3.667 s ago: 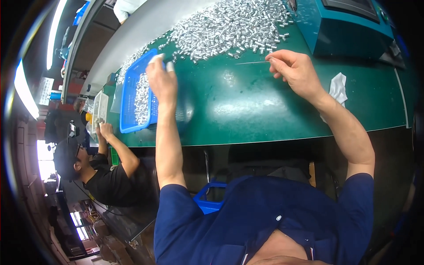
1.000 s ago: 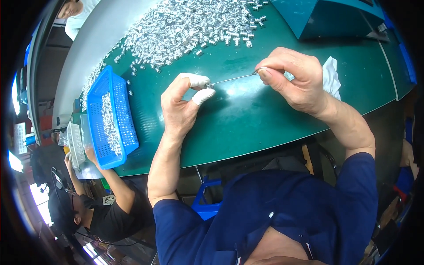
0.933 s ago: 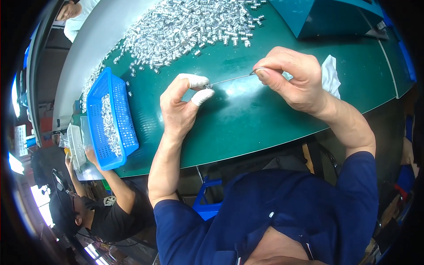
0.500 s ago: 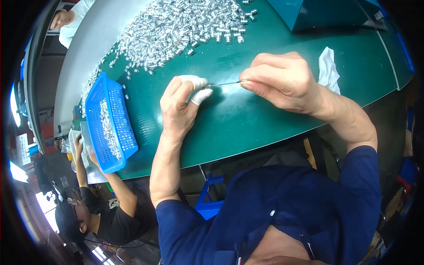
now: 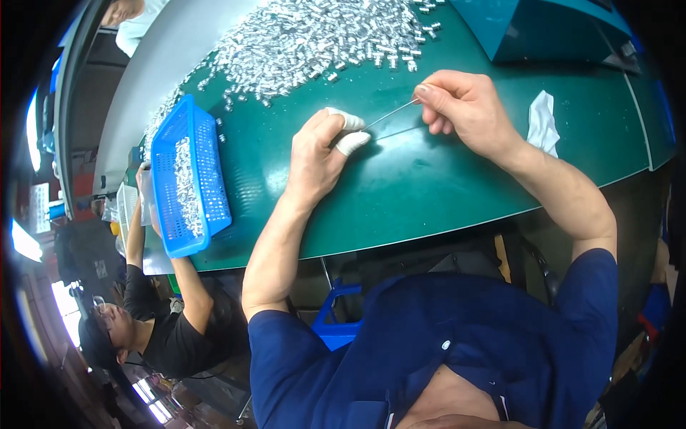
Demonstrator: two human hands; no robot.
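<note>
My right hand (image 5: 468, 107) pinches one end of a thin metal rod (image 5: 391, 113) between thumb and forefinger. The rod slants down leftward to the fingertips of my left hand (image 5: 318, 146). White coverings wrap the thumb and forefinger of that hand, which are closed in a pinch; whatever sits between them is too small to make out. Both hands are above the green table. Beyond them spreads a large heap of small shiny metal fittings (image 5: 307, 50).
A blue perforated basket (image 5: 218, 189) with metal pieces stands at the left, a co-worker's hands beside it. A white cloth (image 5: 543, 125) lies on the green table (image 5: 400, 200) at the right. A teal box-like unit (image 5: 543, 32) stands at the far right.
My left hand has shifted right. My right hand has risen a little and moved right, so the rod now slants more steeply. The small metal piece at my left fingertips no longer shows.
</note>
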